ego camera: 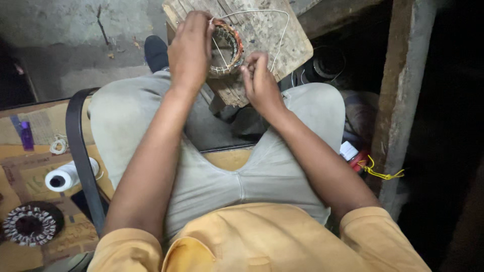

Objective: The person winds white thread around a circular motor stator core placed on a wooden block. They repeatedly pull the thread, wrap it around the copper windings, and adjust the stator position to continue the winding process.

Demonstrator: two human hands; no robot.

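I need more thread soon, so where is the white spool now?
In the head view the white spool lies at the left on the cardboard sheet, beside the black belt, above the round wound stator.

Looks like a small motor-repair workshop: bare concrete floor (60, 60), a rough wooden block (262, 35) as a bench, a wound motor coil (31, 224) and a thread spool (65, 176) on cardboard (30, 151).
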